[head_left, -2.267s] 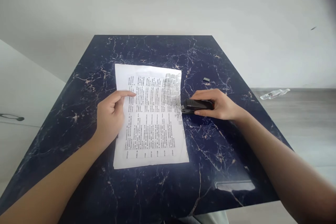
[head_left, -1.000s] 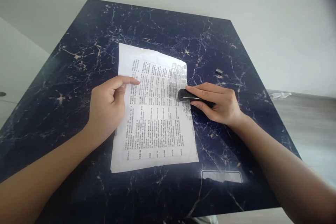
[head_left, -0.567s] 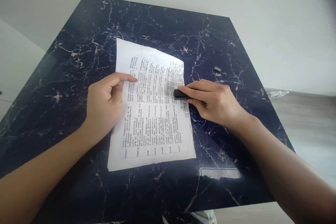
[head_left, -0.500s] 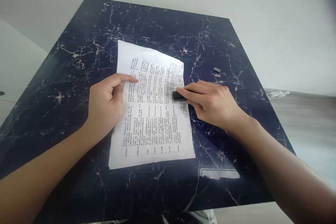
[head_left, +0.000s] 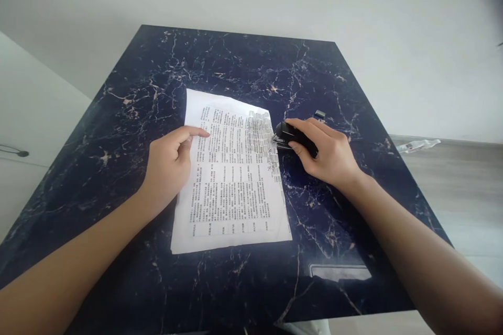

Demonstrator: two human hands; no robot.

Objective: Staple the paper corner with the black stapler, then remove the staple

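A printed sheet, or a thin stack of paper [head_left: 231,183], lies on the dark marbled table. Along its upper right side runs a dense cluster of staples [head_left: 259,131]. My left hand [head_left: 171,159] grips the paper's left edge, index finger stretched over the print and the other fingers curled. In my right hand [head_left: 328,149] is a black stapler [head_left: 296,136], its jaws parted and its front end right at the paper's right edge. Whether the edge sits between the jaws, I cannot tell.
Beyond my right hand lies a small dark block [head_left: 319,114], perhaps a strip of staples. A pale rectangular reflection or flat object [head_left: 340,272] shows near the table's [head_left: 236,63] front right. Clear plastic wrapping [head_left: 418,145] is off the right side.
The stapler has come off the top of the paper and moved right to its edge, with its jaws now apart. My left hand keeps its hold; the camera view has shifted slightly.
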